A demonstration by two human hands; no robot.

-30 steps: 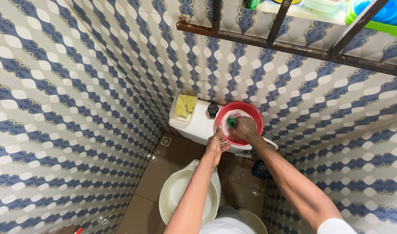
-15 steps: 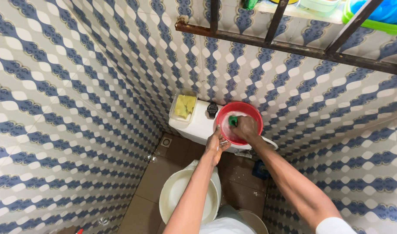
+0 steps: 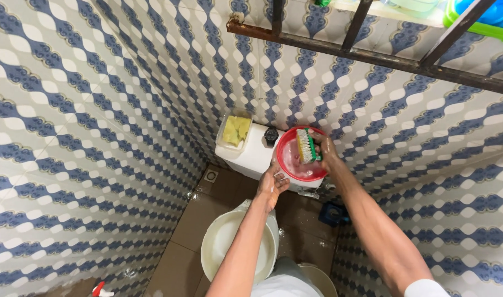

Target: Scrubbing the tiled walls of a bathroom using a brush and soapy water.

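Note:
A red bowl (image 3: 287,170) of soapy water rests on the white toilet tank (image 3: 251,157). My left hand (image 3: 272,184) grips the bowl's near rim. My right hand (image 3: 325,151) holds a green scrub brush (image 3: 306,146) with pale bristles, lifted just above the foam at the bowl's far side. Below me is the white toilet bowl (image 3: 238,247) with its seat up.
A clear tray with a yellow sponge (image 3: 236,131) sits on the tank's left end, a black flush knob (image 3: 271,135) beside it. Patterned tiled walls close in on left and right. A rusty metal rack (image 3: 372,52) runs overhead. A red-and-white object (image 3: 102,290) lies on the brown floor.
My right hand has lifted the brush out of the soapy water, so its bristles now show. The left hand stays on the bowl's rim.

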